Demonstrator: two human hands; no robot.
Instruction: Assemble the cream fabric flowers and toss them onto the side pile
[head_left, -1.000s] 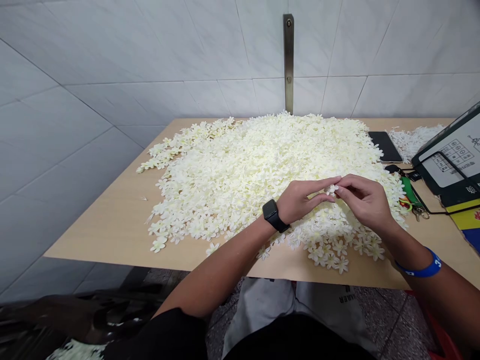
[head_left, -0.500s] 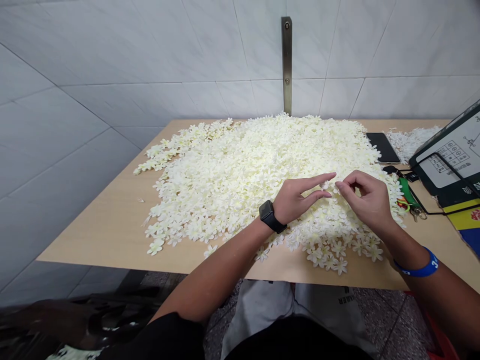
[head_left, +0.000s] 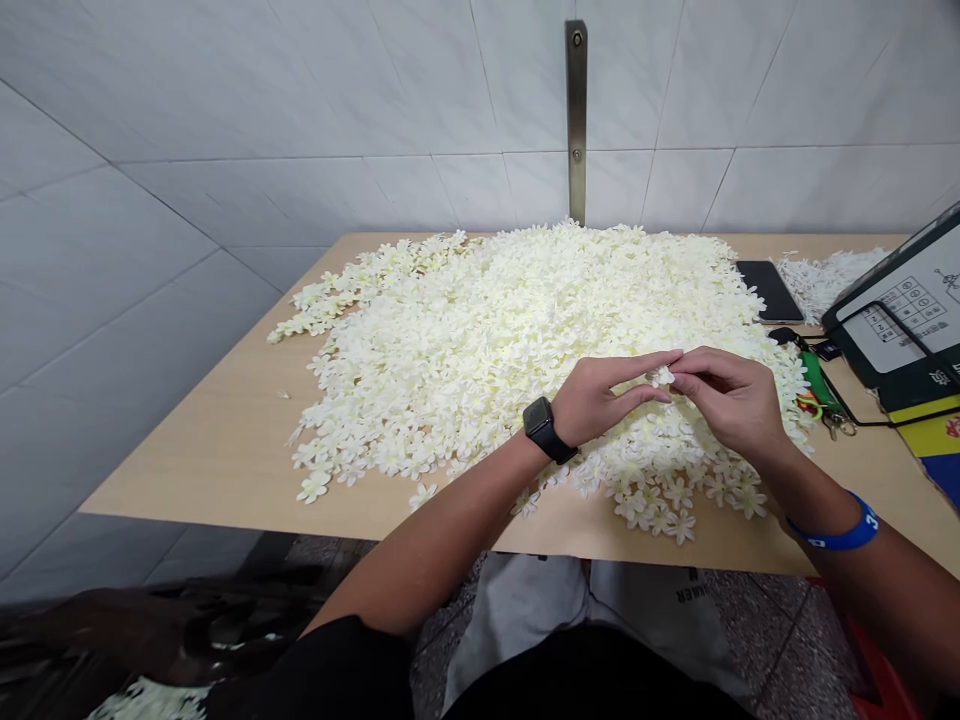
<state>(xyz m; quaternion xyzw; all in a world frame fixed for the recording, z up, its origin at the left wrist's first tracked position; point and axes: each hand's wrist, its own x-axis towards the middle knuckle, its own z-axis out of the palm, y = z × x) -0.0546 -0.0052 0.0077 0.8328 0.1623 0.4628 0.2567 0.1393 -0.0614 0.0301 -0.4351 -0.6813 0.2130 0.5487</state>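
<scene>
You are holding one small white flower [head_left: 660,377] above the near right part of the heap; it is showing pale, with short petals, and your fingertips are hiding too much of it for a petal count. Your left hand [head_left: 609,402] is gripping it between thumb and extended fingers; your right hand [head_left: 726,398] is pinching at its right edge, so both hands are meeting there.

Below, a broad flower heap [head_left: 517,320] is covering most of the bench [head_left: 195,430]: white petals, pale yellow-green centres, looser blossoms lying along the near edge. Your left forearm is crossing in front and is blocking part of that edge.

To the right, a smartphone [head_left: 770,291] is lying flat at the heap's border, with white shreds [head_left: 829,282] spreading just behind it. Keys [head_left: 840,426] are resting near a green fob [head_left: 811,378]. A dark printed box [head_left: 911,310] is leaning at the far right, a black cord [head_left: 874,425] running nearby. A metal strip [head_left: 576,120] is standing upright against the tiled wall [head_left: 375,90].
</scene>
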